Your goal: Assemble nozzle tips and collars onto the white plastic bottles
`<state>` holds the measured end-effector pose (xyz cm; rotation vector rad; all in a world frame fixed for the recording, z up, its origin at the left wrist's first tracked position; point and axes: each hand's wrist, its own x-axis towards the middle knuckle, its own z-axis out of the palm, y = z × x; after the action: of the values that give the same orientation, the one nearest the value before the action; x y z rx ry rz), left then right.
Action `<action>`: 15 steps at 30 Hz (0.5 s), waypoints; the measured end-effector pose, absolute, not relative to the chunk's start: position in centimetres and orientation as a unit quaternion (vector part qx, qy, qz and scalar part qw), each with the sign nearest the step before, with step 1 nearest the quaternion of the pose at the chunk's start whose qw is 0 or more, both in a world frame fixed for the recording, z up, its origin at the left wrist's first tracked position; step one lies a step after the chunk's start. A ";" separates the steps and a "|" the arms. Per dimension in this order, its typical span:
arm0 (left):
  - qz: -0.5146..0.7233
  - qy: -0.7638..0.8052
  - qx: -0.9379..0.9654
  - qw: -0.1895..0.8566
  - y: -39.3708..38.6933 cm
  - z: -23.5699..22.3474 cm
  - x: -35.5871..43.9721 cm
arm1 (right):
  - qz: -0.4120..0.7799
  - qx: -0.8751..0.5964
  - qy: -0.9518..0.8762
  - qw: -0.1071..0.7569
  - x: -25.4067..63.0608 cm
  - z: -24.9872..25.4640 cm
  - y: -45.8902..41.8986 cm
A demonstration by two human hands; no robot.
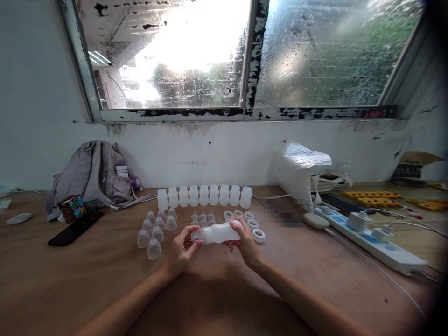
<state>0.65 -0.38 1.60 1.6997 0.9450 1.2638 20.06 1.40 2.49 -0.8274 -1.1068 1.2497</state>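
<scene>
Both my hands hold one white plastic bottle lying sideways above the wooden table. My left hand grips its clear nipple end at the left. My right hand wraps the bottle's body at the right. Behind the hands stands a row of several white bottles. Several clear dome caps lie to the left, small clear nipples sit in the middle, and white rings lie to the right.
A grey backpack leans on the wall at the left, with a black phone and a small carton before it. A white plastic bag, a white power strip with cables and yellow parts lie at the right.
</scene>
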 end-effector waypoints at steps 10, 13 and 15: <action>0.511 0.355 0.703 0.344 -0.8 0.6 1.1 | 0.432 -0.391 -0.521 0.624 19.7 1.7 0.3; 0.514 0.344 0.726 0.300 -0.9 0.1 1.3 | 0.397 -0.411 -0.514 0.639 19.6 1.0 -0.1; 0.522 0.331 0.740 0.264 -1.0 -0.2 1.3 | 0.383 -0.421 -0.515 0.641 19.6 0.6 -0.3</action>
<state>1.27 -1.01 -0.18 2.0009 0.8945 1.4116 19.63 -0.33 0.60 -0.9605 -1.1753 0.8729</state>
